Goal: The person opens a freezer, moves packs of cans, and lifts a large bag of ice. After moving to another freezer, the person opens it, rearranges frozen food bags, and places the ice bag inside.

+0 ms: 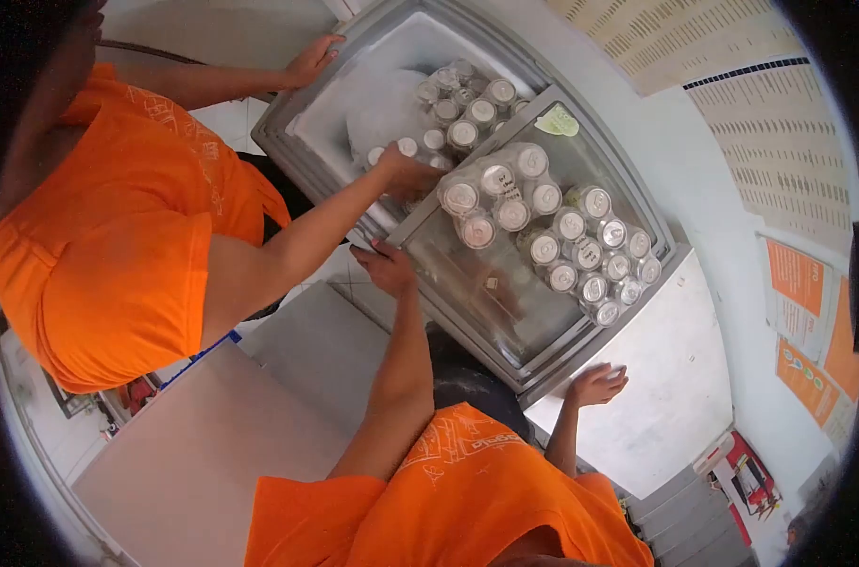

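Observation:
My left hand (pixel 390 268) is at the front rim of a chest freezer (pixel 276 128), beside the corner of its sliding glass lid (pixel 458 293). Its visible fingers are stretched out and apart. My right hand (pixel 596 386) lies open on a pale flat worktop (pixel 656 378) right of the freezer, with nothing in it. On the glass lid stand two groups of clear cans with silver tops: a left group (pixel 497 180) and a right group (pixel 588 253). Dark handwriting marks some of the tops.
A co-worker in orange (pixel 118 236) stands at the left, one hand (pixel 313 61) on the freezer rim, the other (pixel 412 175) reaching among cans (pixel 462 134) inside. Frost (pixel 387 104) coats the interior. A grey panel (pixel 212 425) stands behind us; papers (pixel 779 142) hang on the wall.

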{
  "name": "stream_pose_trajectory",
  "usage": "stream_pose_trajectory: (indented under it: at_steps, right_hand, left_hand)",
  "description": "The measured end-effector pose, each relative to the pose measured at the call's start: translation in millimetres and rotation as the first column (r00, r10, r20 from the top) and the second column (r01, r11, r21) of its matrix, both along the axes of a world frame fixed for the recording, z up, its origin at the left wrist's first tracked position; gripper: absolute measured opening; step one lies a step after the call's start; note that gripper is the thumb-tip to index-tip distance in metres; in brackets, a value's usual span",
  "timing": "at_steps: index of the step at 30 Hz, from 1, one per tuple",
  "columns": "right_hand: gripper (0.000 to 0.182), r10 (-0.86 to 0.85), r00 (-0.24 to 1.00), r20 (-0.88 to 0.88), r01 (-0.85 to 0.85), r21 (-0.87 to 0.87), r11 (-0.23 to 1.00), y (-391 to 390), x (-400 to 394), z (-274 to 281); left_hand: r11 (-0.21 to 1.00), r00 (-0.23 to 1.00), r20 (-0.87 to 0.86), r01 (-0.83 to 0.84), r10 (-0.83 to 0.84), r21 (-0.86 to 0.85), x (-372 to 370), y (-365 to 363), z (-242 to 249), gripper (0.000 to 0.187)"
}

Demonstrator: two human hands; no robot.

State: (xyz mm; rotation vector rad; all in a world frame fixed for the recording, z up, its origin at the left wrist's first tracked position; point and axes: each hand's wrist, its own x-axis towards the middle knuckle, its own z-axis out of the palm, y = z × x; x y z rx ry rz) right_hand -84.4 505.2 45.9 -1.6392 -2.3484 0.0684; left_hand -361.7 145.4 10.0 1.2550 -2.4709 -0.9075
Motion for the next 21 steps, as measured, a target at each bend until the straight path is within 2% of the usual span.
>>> stream_pose_trajectory:
  at_steps: [3, 6, 8, 9, 11, 14, 21]
  right_hand:
    - [0.058, -0.01, 1.0, 0.015, 0.01, 0.02, 1.0, -0.1, 1.6, -5.3]
    - [0.059, -0.004, 0.999, 0.033, 0.003, 0.028, 1.0, 3.2, 4.7, -7.2]
    - [0.059, 0.0, 1.0, 0.025, -0.001, 0.021, 1.0, 1.3, 3.3, -4.5]
    - [0.059, 0.006, 1.0, 0.026, -0.006, 0.022, 1.0, 2.5, 4.3, -4.3]
    - [0.059, 0.008, 0.998, 0.054, -0.007, -0.006, 1.0, 4.1, 6.5, -6.8]
    - [0.06, 0.004, 0.997, 0.082, -0.006, 0.024, 1.0, 6.2, 9.8, -11.5]
    - [0.06, 0.016, 0.996, 0.082, -0.018, 0.019, 1.0, 5.6, 12.3, -13.4]
  left_hand:
    - [0.998, 0.998, -0.062, -0.008, 0.004, -0.062, -2.6, 0.8, -0.7, 0.065]
    - [1.0, 1.0, -0.005, -0.011, 0.011, -0.001, -0.4, 2.3, 4.3, 0.065]
    - [0.992, 0.99, -0.129, 0.041, -0.057, -0.119, 1.7, 0.4, -4.2, 0.067]
    - [0.992, 0.99, -0.128, 0.036, -0.051, -0.118, 1.4, 2.6, 0.4, 0.067]
    - [1.0, 1.0, -0.013, -0.015, 0.015, 0.001, -3.4, 5.7, 16.8, 0.07]
    - [0.998, 1.0, 0.006, 0.021, -0.021, -0.063, 0.0, 0.0, 2.7, 0.07]
    - [0.999, 0.999, -0.041, -0.009, 0.007, -0.053, -0.2, 0.2, 0.9, 0.062]
